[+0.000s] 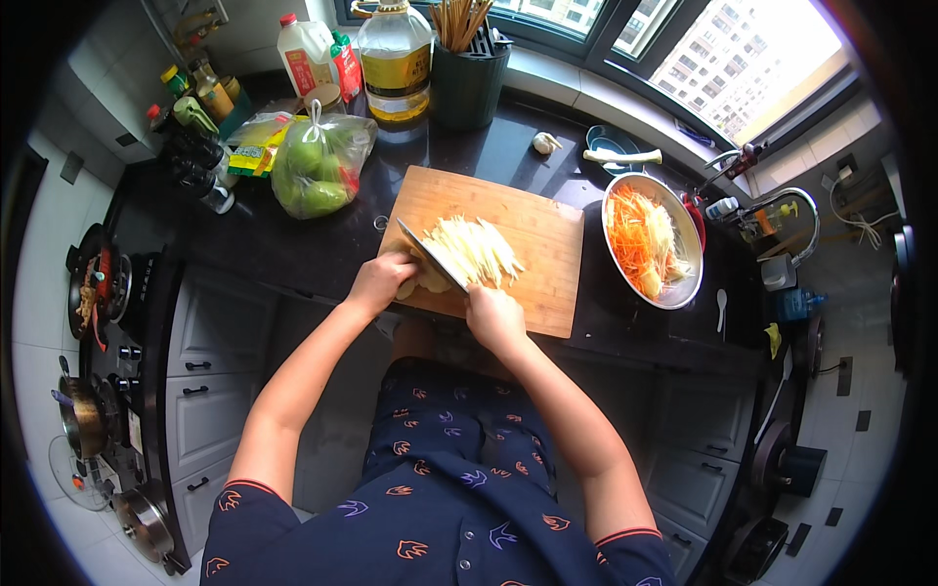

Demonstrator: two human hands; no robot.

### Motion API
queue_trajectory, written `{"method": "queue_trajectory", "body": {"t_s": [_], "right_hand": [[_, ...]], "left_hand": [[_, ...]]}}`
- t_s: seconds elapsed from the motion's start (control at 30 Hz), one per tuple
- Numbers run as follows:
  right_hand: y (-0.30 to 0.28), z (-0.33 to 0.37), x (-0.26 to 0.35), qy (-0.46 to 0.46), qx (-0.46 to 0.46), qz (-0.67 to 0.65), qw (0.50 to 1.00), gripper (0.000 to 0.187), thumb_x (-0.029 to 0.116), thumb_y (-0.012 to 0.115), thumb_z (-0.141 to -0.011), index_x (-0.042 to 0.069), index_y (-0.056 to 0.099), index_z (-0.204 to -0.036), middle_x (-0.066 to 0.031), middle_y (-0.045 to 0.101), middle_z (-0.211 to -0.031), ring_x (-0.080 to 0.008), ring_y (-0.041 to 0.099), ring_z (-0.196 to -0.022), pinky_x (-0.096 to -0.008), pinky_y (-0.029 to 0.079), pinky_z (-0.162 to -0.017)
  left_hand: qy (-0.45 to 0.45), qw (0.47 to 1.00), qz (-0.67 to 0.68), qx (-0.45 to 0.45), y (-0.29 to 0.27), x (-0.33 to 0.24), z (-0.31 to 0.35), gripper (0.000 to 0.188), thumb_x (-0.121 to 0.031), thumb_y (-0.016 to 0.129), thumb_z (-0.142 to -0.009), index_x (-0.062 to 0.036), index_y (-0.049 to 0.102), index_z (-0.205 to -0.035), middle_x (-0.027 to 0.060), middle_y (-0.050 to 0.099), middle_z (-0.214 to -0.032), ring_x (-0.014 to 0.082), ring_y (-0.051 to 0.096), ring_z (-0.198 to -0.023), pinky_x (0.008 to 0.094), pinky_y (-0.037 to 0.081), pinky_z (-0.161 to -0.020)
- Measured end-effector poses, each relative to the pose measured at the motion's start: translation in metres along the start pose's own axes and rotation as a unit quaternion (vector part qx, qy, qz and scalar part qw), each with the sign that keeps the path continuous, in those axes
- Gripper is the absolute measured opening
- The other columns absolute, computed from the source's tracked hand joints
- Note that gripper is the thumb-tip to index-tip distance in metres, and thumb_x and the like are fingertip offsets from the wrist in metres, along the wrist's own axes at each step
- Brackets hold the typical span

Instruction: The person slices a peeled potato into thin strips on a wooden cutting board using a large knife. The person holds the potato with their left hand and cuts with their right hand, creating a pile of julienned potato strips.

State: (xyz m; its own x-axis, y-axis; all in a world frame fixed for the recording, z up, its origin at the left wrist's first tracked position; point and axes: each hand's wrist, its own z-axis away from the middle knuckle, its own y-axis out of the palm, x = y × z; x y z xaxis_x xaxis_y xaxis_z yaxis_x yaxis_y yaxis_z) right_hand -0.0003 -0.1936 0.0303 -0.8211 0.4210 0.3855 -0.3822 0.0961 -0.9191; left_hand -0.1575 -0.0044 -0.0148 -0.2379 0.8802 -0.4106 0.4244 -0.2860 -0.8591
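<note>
On a wooden cutting board [540, 264] lies a pile of pale yellow potato strips [476, 246]. My right hand [496, 317] is closed round the handle of a kitchen knife [433, 256], its blade slanting up and left across the board between the strips and my left hand. With curled fingers, my left hand [379, 281] presses on potato slices [428, 280] at the board's near left part, close beside the blade. The fingertips are partly hidden behind the knife. Right of the board, a metal bowl [696, 256] holds shredded carrot [633, 230] and paler shreds.
Left of the board sit a plastic bag of green vegetables [318, 171] and several bottles. Behind it stand an oil jug [394, 63], a chopstick holder [469, 86] and a garlic bulb [545, 144]. A white spoon [721, 310] and a faucet [806, 220] are at right; a stove pan [91, 283] is far left.
</note>
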Motion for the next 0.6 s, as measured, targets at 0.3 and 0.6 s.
{"method": "queue_trajectory", "body": {"t_s": [0.3,0.6], "right_hand": [[0.001,0.001,0.0,-0.009,-0.004,0.002,1.0,0.012,0.013,0.055,-0.092,0.006,0.064,-0.094,-0.0195,0.071,-0.079,-0.0404,0.072,-0.074,-0.0532,0.058,-0.067],[-0.018,0.027,0.008,-0.002,0.002,-0.003,1.0,0.015,0.014,0.052,-0.096,0.007,0.065,-0.096,-0.0214,0.07,-0.076,-0.0414,0.071,-0.074,-0.0534,0.057,-0.068]], "left_hand": [[0.029,0.997,0.059,-0.034,0.024,0.001,-0.002,0.019,-0.003,0.072,-0.078,-0.0132,0.078,-0.093,0.006,0.075,-0.093,0.0265,0.073,-0.088,0.036,0.06,-0.076],[0.023,0.997,0.049,-0.056,0.029,0.004,-0.002,0.016,-0.007,0.073,-0.078,-0.0154,0.078,-0.091,0.0068,0.074,-0.088,0.0267,0.073,-0.079,0.0367,0.059,-0.067]]}}
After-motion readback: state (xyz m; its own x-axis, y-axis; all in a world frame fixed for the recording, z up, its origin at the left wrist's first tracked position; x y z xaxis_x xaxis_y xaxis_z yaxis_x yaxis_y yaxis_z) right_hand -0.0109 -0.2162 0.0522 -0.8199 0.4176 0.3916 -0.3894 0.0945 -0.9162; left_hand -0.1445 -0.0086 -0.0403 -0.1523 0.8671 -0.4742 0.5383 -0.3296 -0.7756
